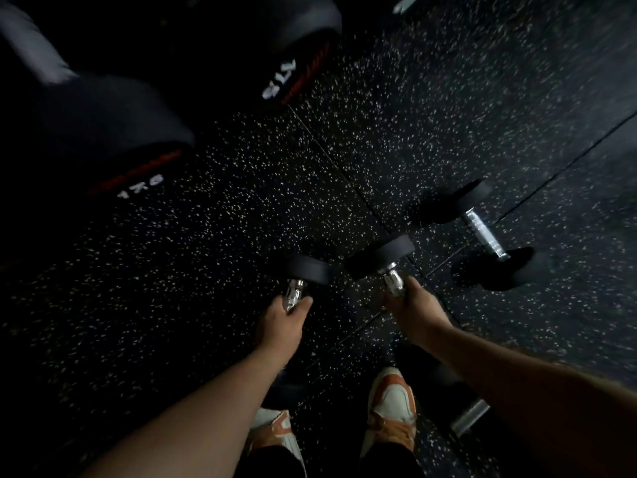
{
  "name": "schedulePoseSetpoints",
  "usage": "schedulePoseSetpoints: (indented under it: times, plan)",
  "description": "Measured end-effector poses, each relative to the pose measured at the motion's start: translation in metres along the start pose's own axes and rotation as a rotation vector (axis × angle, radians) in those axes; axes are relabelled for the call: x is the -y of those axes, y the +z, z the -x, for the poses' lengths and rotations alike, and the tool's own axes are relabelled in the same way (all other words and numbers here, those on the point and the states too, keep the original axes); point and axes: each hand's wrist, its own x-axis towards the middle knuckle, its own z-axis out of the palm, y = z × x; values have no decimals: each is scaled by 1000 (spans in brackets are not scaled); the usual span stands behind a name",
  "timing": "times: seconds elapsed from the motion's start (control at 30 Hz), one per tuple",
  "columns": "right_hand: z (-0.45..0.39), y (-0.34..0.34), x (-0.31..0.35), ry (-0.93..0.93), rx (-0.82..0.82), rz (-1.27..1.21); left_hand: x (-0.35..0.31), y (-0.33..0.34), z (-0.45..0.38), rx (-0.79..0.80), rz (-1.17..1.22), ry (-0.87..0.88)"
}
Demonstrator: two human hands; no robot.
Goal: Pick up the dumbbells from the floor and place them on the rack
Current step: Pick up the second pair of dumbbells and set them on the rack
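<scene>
My left hand (281,320) is closed around the chrome handle of a small black dumbbell (308,269), whose far head points away from me. My right hand (417,310) grips the handle of a second dumbbell (382,255) beside it. Both are held above the speckled floor. A third dumbbell (482,232) lies on the floor to the right of my right hand. Large black dumbbell heads (113,132) (303,39) marked in kg sit at the upper left, apparently on the rack, which is too dark to make out.
The floor (206,236) is black rubber matting with white flecks and visible seams. My two orange and white shoes (393,401) stand at the bottom. A chrome handle of another dumbbell (470,417) lies under my right forearm.
</scene>
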Motion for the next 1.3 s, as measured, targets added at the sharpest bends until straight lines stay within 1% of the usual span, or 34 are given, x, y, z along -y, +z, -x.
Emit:
schedulePoseSetpoints:
  times: [0.17, 0.27, 0.37, 0.6, 0.8, 1.0, 1.13, 1.23, 1.3]
  plan:
    - [83, -50, 56, 33, 10, -59, -56, -41, 79, -38, 27, 10]
    - [129, -83, 93, 3, 3, -73, -100, -68, 123, -78, 71, 7]
    - [168, -116, 134, -28, -16, -56, -146, -93, 160, -109, 123, 39]
    - [236, -178, 237, -163, -35, -30, -243, -154, 229, -210, 260, 93]
    - [286, -224, 331, -280, -17, -47, -307, -217, 283, -227, 460, 106]
    - [330, -254, 429, -383, -31, -66, -364, -289, 314, -311, 555, 118]
    - [344, -263, 497, -428, -63, -46, -402, -344, 312, -357, 625, 131]
    - [344, -262, 545, -434, -18, -112, -426, -387, 298, -367, 680, 170]
    - [340, -259, 576, -434, 20, -148, -441, -417, 285, -399, 672, 193]
